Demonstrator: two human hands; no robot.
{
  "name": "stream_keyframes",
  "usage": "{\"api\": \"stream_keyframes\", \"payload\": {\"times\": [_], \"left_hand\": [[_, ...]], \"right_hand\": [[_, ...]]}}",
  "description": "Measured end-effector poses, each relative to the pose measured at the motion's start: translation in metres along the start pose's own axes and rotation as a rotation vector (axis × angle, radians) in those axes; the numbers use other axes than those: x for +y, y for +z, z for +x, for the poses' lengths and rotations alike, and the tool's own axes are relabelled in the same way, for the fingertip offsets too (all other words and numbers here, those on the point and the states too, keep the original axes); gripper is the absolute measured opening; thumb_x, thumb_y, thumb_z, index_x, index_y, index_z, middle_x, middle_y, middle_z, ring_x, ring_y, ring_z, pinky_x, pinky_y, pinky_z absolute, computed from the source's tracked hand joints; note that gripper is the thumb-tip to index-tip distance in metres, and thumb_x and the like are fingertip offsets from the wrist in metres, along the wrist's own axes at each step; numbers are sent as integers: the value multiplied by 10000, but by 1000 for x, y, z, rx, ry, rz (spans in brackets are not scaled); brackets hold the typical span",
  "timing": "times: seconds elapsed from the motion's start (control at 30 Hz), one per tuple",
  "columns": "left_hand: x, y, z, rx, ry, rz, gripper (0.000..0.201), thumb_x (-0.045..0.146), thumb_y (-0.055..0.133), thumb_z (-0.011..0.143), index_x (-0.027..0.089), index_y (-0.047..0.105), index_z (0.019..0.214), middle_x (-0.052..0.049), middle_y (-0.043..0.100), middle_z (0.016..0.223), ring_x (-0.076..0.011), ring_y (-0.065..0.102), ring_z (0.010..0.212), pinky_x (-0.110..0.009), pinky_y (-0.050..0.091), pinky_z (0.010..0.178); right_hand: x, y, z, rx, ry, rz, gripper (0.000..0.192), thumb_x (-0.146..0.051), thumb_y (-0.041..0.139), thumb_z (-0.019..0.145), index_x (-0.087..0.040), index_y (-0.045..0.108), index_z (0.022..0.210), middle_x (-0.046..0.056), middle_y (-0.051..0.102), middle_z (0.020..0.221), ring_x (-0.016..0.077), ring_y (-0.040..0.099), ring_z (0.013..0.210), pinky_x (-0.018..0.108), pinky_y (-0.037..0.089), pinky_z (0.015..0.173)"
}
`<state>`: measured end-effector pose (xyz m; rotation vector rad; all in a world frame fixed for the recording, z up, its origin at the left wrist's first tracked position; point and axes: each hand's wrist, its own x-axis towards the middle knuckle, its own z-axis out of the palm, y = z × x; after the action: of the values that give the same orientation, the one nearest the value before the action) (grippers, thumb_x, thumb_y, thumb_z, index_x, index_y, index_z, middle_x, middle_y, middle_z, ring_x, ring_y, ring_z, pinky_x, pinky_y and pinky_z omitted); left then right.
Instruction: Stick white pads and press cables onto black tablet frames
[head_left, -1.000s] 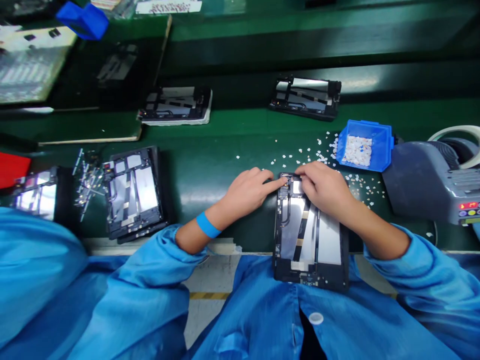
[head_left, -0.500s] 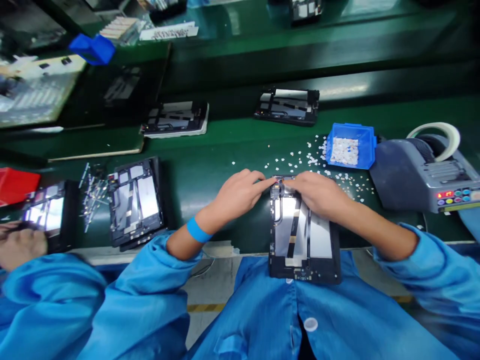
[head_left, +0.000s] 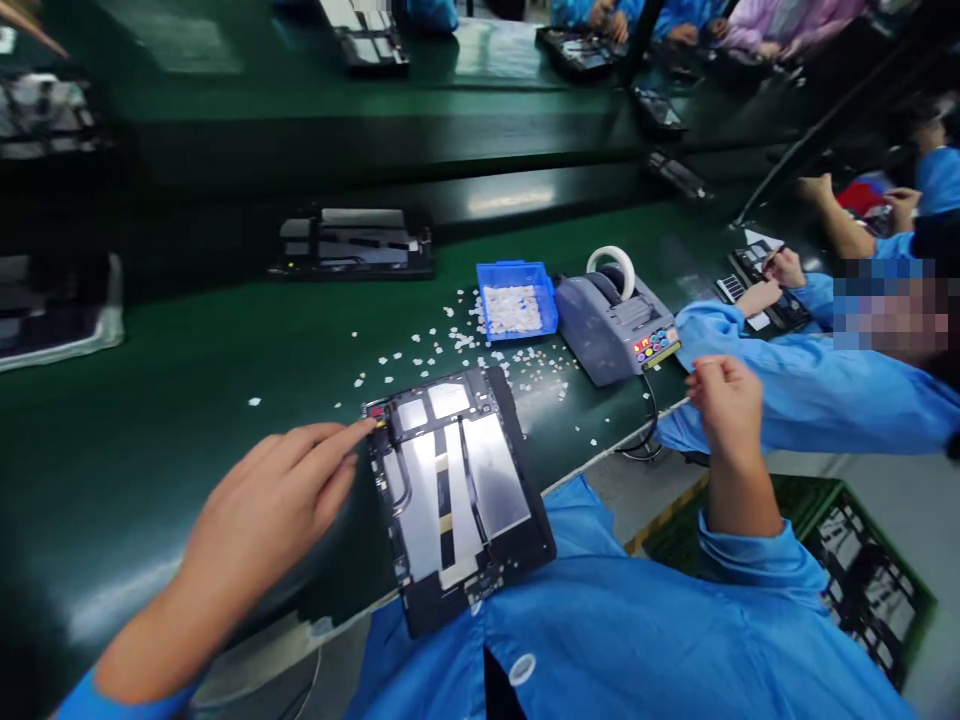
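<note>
An opened tablet point(head_left: 499, 480) with its inner parts exposed lies at the table's front edge, turned slightly and overhanging toward my body. My left hand point(head_left: 274, 500) reaches in from the left, its index finger stretched out and the tip touching the tablet's upper left corner. It grips nothing. Off to the right, apart from the tablet, my right hand point(head_left: 726, 405) is raised in front of the tape dispenser point(head_left: 600, 330). Its fingers are closed in a pinch; whatever may be between them is too small to make out.
A blue bin point(head_left: 517, 328) of small white pieces stands beside the dispenser, with loose white bits point(head_left: 420, 350) scattered around. Another opened tablet point(head_left: 356, 245) lies farther back. To my right sits a co-worker point(head_left: 795, 385); a green crate point(head_left: 911, 630) with tablets is below.
My right hand has left the tablet and moved right, past the dispenser. The view has swung right. The tablet now lies tilted; my left index finger remains at its upper left corner.
</note>
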<state>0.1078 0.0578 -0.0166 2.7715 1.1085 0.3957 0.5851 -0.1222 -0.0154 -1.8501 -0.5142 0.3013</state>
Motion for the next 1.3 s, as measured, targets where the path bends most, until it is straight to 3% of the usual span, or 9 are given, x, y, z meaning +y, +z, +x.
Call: {"api": "stream_keyframes", "payload": {"times": [0.1, 0.37, 0.53, 0.7, 0.83, 0.9, 1.0, 1.17, 1.3], "left_hand": [[10, -4, 5, 25, 31, 6, 376, 367, 430, 1016, 360, 670, 1305, -40, 747, 1112, -308, 686, 928, -452, 564, 816], [19, -14, 3, 87, -15, -58, 298, 342, 482, 1012, 306, 704, 1209, -41, 761, 1089, -297, 716, 984, -448, 571, 865], [47, -15, 5, 95, -239, -441, 213, 315, 586, 964, 259, 737, 1104, -32, 767, 1013, -204, 711, 885, -330, 554, 766], [94, 0, 34, -42, -484, -1123, 336, 283, 711, 821, 188, 696, 1143, -56, 746, 1001, -128, 632, 719, -266, 522, 673], [92, 9, 41, 49, -556, -1390, 215, 343, 728, 834, 179, 671, 960, -34, 711, 903, -121, 616, 727, -255, 510, 685], [78, 7, 32, 140, -592, -1344, 166, 341, 704, 866, 184, 657, 884, -22, 694, 845, -127, 616, 739, -259, 505, 698], [51, -3, 14, 233, -603, -1082, 122, 313, 660, 913, 195, 663, 883, -25, 712, 850, -149, 632, 770, -280, 504, 707], [22, -13, 2, 51, -230, -452, 118, 223, 575, 984, 211, 662, 905, -63, 783, 1178, -231, 680, 1032, -414, 508, 931], [20, -3, 5, -66, -17, -97, 174, 203, 523, 1030, 194, 679, 952, -96, 733, 1347, -277, 652, 1093, -450, 487, 926]], "right_hand": [[25, 10, 9, -181, 230, 100, 410, -514, 824, 698, -170, 663, 853, 17, 682, 737, 83, 512, 465, 184, 304, 365], [35, 32, -4, -237, 304, 272, 358, -456, 795, 673, -211, 535, 711, -64, 517, 584, 48, 402, 432, 148, 278, 357], [2, 53, -73, -411, 233, 290, 259, -430, 776, 814, -196, 665, 829, -1, 678, 692, 83, 540, 497, 184, 422, 437], [-56, 120, -126, -788, -15, 242, 168, -358, 705, 924, -197, 734, 885, 19, 747, 776, 114, 636, 598, 211, 472, 519], [-81, 164, -144, -1008, -182, 159, 182, -326, 643, 958, -202, 766, 909, 5, 746, 745, 128, 655, 617, 244, 509, 587], [-83, 178, -142, -1072, -281, 90, 197, -317, 619, 972, -212, 784, 985, 19, 784, 844, 147, 694, 684, 272, 539, 648], [-78, 191, -126, -995, -571, -76, 244, -289, 573, 1006, -225, 790, 1097, 54, 802, 1015, 198, 730, 880, 338, 558, 793], [-71, 213, -106, -895, -1179, -384, 340, -215, 474, 1067, -218, 761, 1249, 95, 750, 1045, 222, 623, 910, 351, 471, 779], [-71, 227, -105, -914, -1441, -568, 362, -180, 500, 1062, -244, 711, 1349, 92, 708, 1042, 211, 512, 842, 332, 361, 696]]}}
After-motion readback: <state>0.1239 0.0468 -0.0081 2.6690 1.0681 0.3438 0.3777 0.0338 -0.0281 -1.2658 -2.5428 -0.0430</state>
